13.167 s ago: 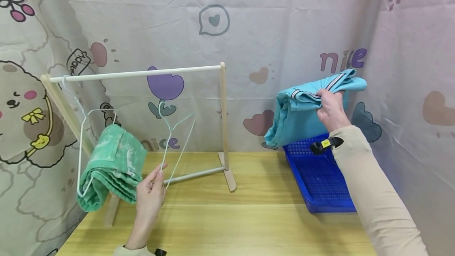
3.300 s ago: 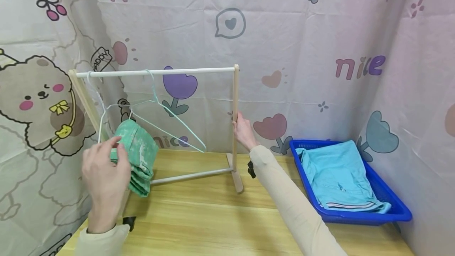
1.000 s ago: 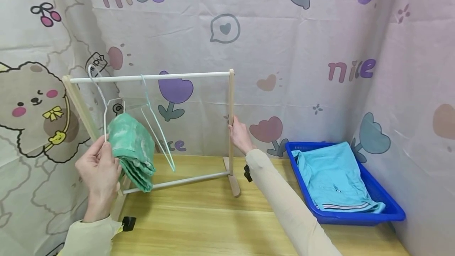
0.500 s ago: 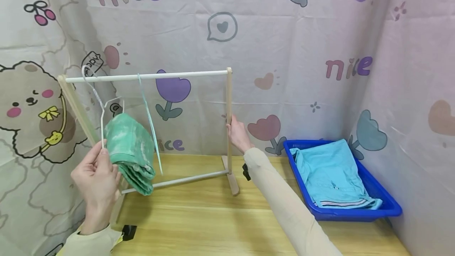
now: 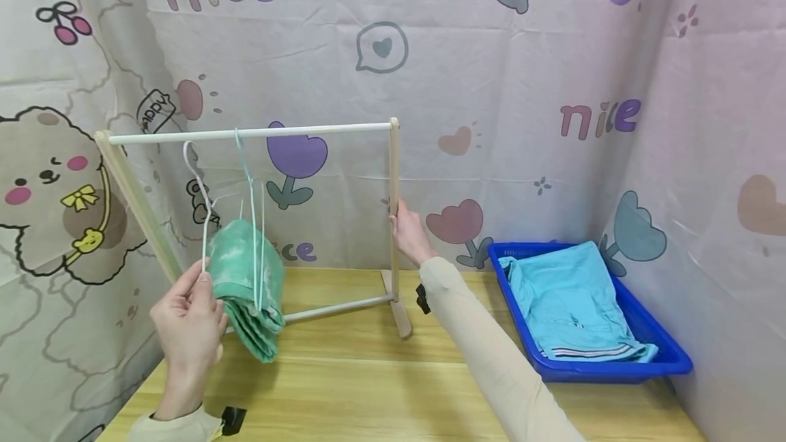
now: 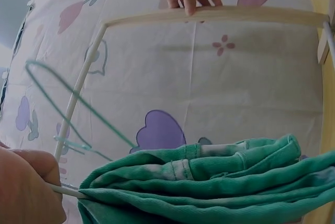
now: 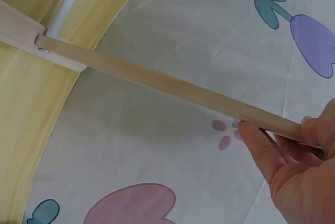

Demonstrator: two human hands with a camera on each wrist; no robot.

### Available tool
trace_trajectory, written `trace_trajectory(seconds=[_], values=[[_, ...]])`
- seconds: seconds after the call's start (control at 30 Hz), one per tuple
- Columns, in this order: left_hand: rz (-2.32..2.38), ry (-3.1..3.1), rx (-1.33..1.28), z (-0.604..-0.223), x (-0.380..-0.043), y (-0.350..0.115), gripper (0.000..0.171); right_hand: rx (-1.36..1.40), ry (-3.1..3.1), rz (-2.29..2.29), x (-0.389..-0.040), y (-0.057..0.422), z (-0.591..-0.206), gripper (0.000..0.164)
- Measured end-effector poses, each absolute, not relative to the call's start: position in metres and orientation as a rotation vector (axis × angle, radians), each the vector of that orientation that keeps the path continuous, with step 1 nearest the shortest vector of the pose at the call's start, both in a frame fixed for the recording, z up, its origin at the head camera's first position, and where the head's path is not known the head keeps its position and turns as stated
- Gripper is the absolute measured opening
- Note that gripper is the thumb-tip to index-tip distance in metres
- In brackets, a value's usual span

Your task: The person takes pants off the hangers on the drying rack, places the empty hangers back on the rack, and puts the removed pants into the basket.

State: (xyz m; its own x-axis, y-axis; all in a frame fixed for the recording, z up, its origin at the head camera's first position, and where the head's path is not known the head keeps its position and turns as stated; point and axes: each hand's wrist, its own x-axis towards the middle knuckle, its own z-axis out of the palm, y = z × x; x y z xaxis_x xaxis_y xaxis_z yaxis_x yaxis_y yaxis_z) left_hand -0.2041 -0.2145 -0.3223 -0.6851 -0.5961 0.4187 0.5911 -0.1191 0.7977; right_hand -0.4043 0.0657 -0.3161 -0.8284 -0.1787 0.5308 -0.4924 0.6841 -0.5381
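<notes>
My left hand (image 5: 190, 316) pinches the side wire of a white clothes hanger (image 5: 207, 237). Folded green denim trousers (image 5: 230, 261) hang over that hanger's lower bar; the left wrist view shows their stacked layers (image 6: 209, 182) beside the hand. The white hook sits just under the rail (image 5: 338, 129) of a wooden clothes rack, off it. A bare teal hanger (image 5: 252, 224) hangs from the rail and partly crosses in front of the trousers. At the rack's right side my right hand (image 5: 410, 232) grips the upright post (image 5: 395, 155), its fingers and thumb on opposite sides (image 7: 298, 182).
A blue plastic basket (image 5: 614, 372) stands at the right of the wooden table (image 5: 344, 401), with a folded light blue garment (image 5: 571, 299) in it. The rack's lower bar (image 5: 338, 308) runs near the tabletop. A printed curtain (image 5: 510, 74) closes off the back and sides.
Over the last half second the white hanger and green trousers came off the rail, moving right and down with my left hand. The teal hanger has swivelled. Earlier, the light blue garment went into the basket.
</notes>
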Motion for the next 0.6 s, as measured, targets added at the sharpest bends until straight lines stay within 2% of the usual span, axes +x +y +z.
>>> trace_trajectory(seconds=[0.23, 0.47, 0.6], values=[[-1.938, -1.432, 0.014, -0.319, -0.209, -0.205, 0.031, 0.509, -2.454, 1.038, -0.403, 0.067, -0.318, 0.030], [-1.958, -1.459, 0.078, -0.321, -0.215, -0.200, 0.025, 0.442, -2.404, 1.257, -0.396, 0.066, -0.337, 0.037], [-1.995, -1.445, 0.039, -0.323, -0.216, -0.198, 0.027, 0.350, -2.278, 1.277, -0.395, 0.064, -0.344, 0.026]])
